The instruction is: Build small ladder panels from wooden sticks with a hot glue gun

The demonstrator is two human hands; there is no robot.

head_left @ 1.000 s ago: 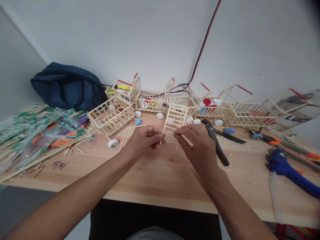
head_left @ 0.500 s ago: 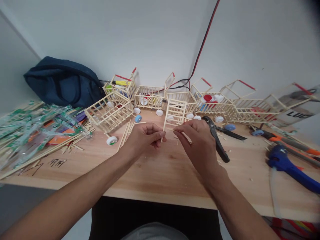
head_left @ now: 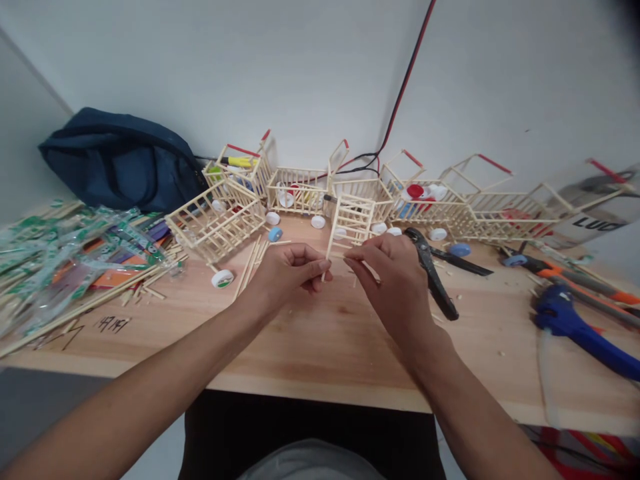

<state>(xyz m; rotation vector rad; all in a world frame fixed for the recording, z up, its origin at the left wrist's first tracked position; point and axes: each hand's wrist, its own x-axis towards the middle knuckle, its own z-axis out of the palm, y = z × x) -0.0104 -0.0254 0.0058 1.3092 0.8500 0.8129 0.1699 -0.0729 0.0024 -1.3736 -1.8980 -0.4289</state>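
My left hand point(head_left: 296, 270) pinches the near end of one long side of a small ladder-like frame point(head_left: 354, 217) of thin wooden sticks. The frame points away from me, with several crossbars between its two sides. Close on the right, my right hand point(head_left: 395, 273) is closed in a pinch at the frame's near end. A short wooden stick point(head_left: 338, 256) runs to its fingertips, mostly hidden by them. Behind the frame stand small stick-built carts point(head_left: 300, 190) with bottle-cap wheels and red handles.
Black-handled pliers point(head_left: 433, 273) lie right of my right hand. Farther right are a blue glue gun point(head_left: 575, 327) and orange-handled tools point(head_left: 585, 283). On the left are plastic wrappers point(head_left: 75, 253), loose sticks point(head_left: 253, 260), another stick cart point(head_left: 217, 227) and a dark blue bag point(head_left: 120, 160).
The view has shifted slightly. My right fingertips have moved a little left, closer to the frame's side in my left hand. Both hands keep their pinch.
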